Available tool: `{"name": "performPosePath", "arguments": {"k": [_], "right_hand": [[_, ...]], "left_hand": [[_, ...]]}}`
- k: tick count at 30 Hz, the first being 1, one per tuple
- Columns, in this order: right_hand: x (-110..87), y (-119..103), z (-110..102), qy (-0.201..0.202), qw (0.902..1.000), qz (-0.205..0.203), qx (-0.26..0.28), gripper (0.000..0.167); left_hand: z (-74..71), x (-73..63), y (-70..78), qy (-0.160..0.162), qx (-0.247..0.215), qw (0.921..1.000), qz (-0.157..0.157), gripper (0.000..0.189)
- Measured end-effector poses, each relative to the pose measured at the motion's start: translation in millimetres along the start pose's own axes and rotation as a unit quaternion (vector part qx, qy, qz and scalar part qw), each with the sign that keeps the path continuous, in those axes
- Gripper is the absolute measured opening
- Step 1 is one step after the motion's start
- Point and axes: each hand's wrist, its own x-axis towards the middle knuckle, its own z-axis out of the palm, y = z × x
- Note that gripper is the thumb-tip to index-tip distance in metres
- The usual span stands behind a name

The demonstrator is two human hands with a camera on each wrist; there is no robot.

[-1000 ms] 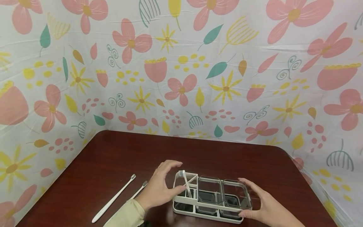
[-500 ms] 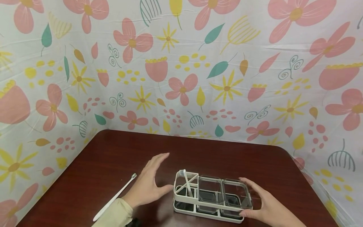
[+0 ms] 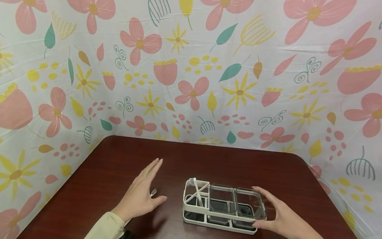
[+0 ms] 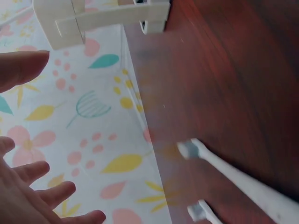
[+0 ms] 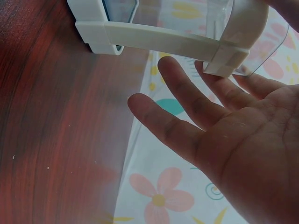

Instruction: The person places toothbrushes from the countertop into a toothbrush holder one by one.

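Observation:
A white toothbrush holder (image 3: 197, 209) with two clear cups (image 3: 222, 199) stands on the dark table. One white toothbrush (image 3: 197, 193) leans in its divided left compartment. My right hand (image 3: 279, 214) holds the holder's right end, thumb at the front corner and index finger at the back. Left of the holder, apart from it, my left hand (image 3: 137, 196) is spread with nothing in it. Two more white toothbrushes lie on the table in the left wrist view, a nearer toothbrush (image 4: 247, 184) and a farther toothbrush (image 4: 201, 212). From the head, my left hand mostly hides them.
The reddish-brown table (image 3: 238, 166) has rounded back corners. A white cloth (image 3: 191, 83) printed with flowers and leaves hangs behind it and along both sides.
My left hand has moved left, away from the holder's left end and over the loose toothbrushes, covering them. My right hand and the holder have stayed in place.

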Motion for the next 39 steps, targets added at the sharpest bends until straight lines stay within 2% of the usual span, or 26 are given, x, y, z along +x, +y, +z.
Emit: {"name": "performPosePath", "arguments": {"k": [2,10,17,25,29,35,39], "right_hand": [[0.0,0,0,0.0,1.0,0.005,-0.001,0.088],[-0.6,0,1,0.014,0.9997,-0.017,-0.01,0.086],[0.5,0,1,0.015,0.9998,-0.011,-0.009,0.087],[-0.1,0,1,0.015,0.9998,-0.007,-0.006,0.087],[0.1,-1,0,0.013,0.9999,-0.002,-0.005,0.088],[0.0,-1,1,0.015,0.9999,-0.006,-0.003,0.087],[-0.1,-1,1,0.014,0.9999,-0.004,0.0,0.086]], "left_hand": [[-2.1,-3.4,-4.2,-0.006,0.013,0.9999,-0.007,0.118],[-7.7,-20.4,-17.2,-0.037,0.074,0.9956,-0.044,0.114],[-9.6,-32.9,-23.7,-0.059,0.143,0.9849,-0.078,0.093],[-13.2,-39.2,-28.3,-0.098,0.142,0.9789,-0.109,0.083],[-13.6,-40.1,-29.6,-0.108,0.132,0.9785,-0.117,0.07],[-12.9,-42.0,-36.7,-0.107,0.131,0.979,-0.114,0.047],[-11.6,-43.5,-41.7,-0.11,0.14,0.9788,-0.101,0.037]]}}
